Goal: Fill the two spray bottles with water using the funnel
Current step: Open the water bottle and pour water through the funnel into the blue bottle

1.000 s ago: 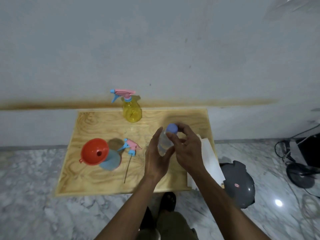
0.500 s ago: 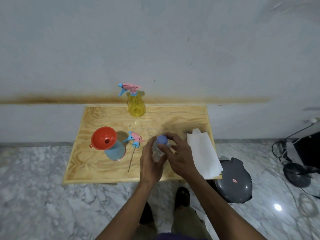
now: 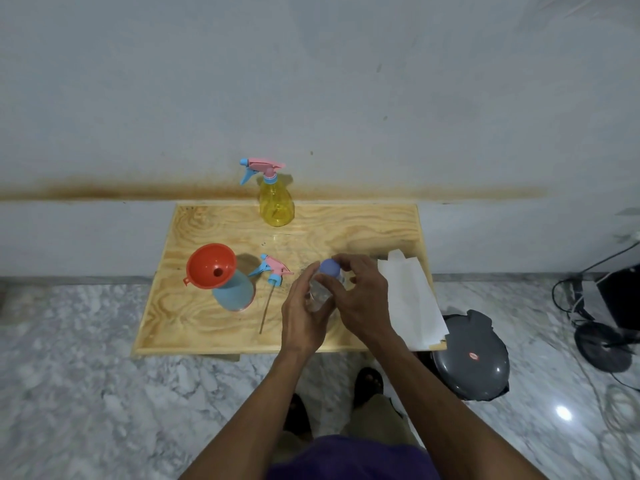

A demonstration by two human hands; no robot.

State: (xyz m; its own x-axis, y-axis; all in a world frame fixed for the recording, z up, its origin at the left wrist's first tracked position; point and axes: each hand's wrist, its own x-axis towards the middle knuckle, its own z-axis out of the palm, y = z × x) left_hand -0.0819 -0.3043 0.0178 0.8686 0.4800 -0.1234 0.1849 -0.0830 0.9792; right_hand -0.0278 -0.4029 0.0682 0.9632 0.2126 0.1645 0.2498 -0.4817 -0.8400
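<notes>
Head view. Wooden surface (image 3: 194,323) stands against a pale wall (image 3: 311,81) bearing a brown stain band, on a marble floor (image 3: 86,393). Dark grey round lid-like object (image 3: 471,362) on the floor at 4 o'clock from the surface, just beside its near right corner; what it is cannot be told. White paper sheet (image 3: 408,299) lies along the right edge of the surface, its near corner overhanging. Left hand (image 3: 304,313) is curled round the body of a clear water bottle (image 3: 318,292) at the near middle of the surface: grip clamped on the bottle. Right hand (image 3: 363,299) has fingertips closed on the bottle's blue cap (image 3: 329,267) from 3 o'clock: grip clamped on the cap. Whether the cap is screwed down or loose cannot be told. Yellow spray bottle (image 3: 276,206) stands upright at 12 o'clock on the surface, near the wall, its pink-and-blue trigger head fitted, nozzle pointing to 9 o'clock. Blue spray bottle (image 3: 233,292) stands at 9 o'clock from the hands, head off, with the orange funnel (image 3: 211,266) seated in its neck and leaning toward 10 o'clock. Its loose trigger head (image 3: 275,270) lies on the surface between the blue bottle and the hands, dip tube trailing toward 6 o'clock. Black cables and equipment (image 3: 606,306) on the floor at far 3 o'clock.
</notes>
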